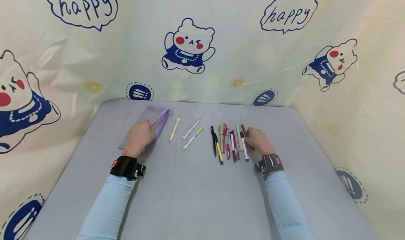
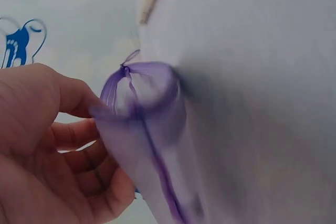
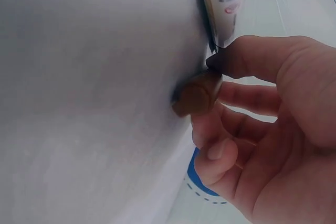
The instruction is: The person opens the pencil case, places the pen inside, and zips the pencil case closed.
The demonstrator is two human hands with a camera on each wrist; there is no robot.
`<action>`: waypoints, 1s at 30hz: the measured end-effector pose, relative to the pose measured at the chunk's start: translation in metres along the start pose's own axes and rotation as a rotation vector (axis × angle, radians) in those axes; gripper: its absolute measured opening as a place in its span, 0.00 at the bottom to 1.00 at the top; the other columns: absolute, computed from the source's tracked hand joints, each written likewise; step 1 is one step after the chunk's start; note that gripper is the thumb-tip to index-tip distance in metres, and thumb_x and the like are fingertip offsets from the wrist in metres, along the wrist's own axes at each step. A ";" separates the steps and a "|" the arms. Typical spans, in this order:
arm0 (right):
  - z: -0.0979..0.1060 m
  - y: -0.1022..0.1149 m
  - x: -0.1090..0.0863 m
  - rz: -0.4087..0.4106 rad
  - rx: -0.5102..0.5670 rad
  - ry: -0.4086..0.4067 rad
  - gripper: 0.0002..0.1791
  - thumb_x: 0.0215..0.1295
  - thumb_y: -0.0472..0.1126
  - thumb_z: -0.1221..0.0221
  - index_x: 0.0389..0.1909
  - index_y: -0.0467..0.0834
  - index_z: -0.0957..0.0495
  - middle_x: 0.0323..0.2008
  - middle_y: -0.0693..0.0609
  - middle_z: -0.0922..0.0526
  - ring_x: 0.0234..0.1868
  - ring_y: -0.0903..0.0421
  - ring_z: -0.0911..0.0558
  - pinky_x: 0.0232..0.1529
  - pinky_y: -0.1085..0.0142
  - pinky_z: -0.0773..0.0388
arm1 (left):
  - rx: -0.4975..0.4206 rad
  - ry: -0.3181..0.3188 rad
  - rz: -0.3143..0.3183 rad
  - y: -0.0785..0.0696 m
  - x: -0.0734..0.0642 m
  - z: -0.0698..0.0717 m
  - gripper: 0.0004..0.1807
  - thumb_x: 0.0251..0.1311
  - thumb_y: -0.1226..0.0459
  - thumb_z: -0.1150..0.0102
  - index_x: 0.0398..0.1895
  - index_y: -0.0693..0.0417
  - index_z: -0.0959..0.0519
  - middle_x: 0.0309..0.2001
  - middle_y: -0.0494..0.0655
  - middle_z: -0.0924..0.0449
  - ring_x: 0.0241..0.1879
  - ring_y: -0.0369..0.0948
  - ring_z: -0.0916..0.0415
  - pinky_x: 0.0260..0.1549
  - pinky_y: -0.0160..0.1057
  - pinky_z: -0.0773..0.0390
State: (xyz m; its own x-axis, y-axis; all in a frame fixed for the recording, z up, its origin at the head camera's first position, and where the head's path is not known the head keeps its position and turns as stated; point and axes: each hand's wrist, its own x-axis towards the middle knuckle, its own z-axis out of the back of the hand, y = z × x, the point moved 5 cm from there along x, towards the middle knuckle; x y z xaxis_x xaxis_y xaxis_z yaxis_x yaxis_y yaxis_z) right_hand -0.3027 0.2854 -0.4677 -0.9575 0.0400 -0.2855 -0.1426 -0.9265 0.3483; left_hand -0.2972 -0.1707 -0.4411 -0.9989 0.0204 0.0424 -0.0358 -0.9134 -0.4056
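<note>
On the table's left side, my left hand (image 1: 139,137) holds a purple mesh pouch (image 1: 162,124) by its edge. The left wrist view shows thumb and fingers pinching the rim of the pouch (image 2: 139,156), whose mouth gapes. Over at the right end of a row of pens, my right hand (image 1: 261,141) pinches a brown pen (image 1: 243,128). Seen from the right wrist, the end of the brown pen (image 3: 194,98) sits between thumb and fingers. Right beside it lies a white pen with a black cap (image 1: 245,149).
Left of the right hand lie several pens, among them a black pen (image 1: 213,141), a yellow-and-black pen (image 1: 219,150) and a purple pen (image 1: 235,145). Between pouch and row are a cream pen (image 1: 174,130), a pink pen (image 1: 191,129) and a green-ended pen (image 1: 193,138). A printed curtain (image 1: 234,50) surrounds the grey table (image 1: 196,190).
</note>
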 end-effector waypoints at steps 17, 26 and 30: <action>0.010 -0.011 0.008 0.016 0.092 0.040 0.21 0.64 0.45 0.42 0.54 0.36 0.25 0.43 0.39 0.18 0.34 0.51 0.19 0.32 0.65 0.22 | -0.425 0.196 0.099 0.011 -0.002 -0.004 0.20 0.69 0.59 0.60 0.50 0.64 0.25 0.41 0.56 0.23 0.40 0.47 0.27 0.34 0.36 0.29; 0.009 -0.013 0.009 -0.004 0.128 0.044 0.22 0.65 0.45 0.42 0.55 0.36 0.25 0.40 0.41 0.17 0.33 0.51 0.18 0.30 0.66 0.22 | -0.554 0.235 0.161 0.014 -0.004 -0.016 0.20 0.71 0.58 0.60 0.55 0.64 0.27 0.47 0.57 0.26 0.42 0.46 0.26 0.36 0.35 0.27; 0.009 -0.013 0.007 -0.020 0.133 0.045 0.22 0.65 0.44 0.42 0.55 0.36 0.25 0.40 0.41 0.17 0.33 0.51 0.18 0.30 0.66 0.22 | -0.584 0.240 0.159 0.015 -0.004 -0.019 0.20 0.70 0.58 0.59 0.55 0.64 0.27 0.45 0.55 0.26 0.40 0.44 0.26 0.33 0.34 0.26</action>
State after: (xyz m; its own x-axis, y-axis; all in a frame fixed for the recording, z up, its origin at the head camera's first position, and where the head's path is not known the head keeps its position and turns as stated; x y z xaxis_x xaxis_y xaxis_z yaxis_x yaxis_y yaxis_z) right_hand -0.3099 0.3017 -0.4660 -0.9426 0.0383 -0.3318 -0.1961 -0.8676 0.4569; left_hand -0.2947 -0.1763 -0.4646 -0.9700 0.0550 -0.2368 0.1700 -0.5426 -0.8226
